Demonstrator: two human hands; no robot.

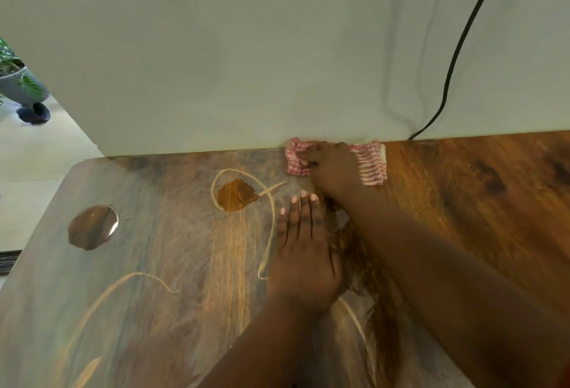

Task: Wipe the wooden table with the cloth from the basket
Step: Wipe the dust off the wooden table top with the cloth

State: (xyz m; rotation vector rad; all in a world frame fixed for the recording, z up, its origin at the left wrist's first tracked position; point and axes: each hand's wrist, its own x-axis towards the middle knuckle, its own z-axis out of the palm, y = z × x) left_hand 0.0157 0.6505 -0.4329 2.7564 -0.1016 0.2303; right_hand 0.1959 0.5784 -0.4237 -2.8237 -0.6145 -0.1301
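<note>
A red-and-white checked cloth (371, 165) lies bunched on the wooden table (462, 196) at its far edge, against the white wall. My right hand (331, 168) is on top of the cloth with its fingers curled into the fabric. My left hand (303, 249) rests flat on the table just in front, fingers straight and together, holding nothing. The left half of the table carries a dusty grey film with lighter wipe streaks and a bare brown patch (236, 195). The right half shows warm clean wood. No basket is in view.
A black cable (462, 39) hangs down the wall and meets the table's far edge at the right. A round cap (92, 227) sits in the table near its left corner. A potted plant (18, 82) stands on the floor at far left.
</note>
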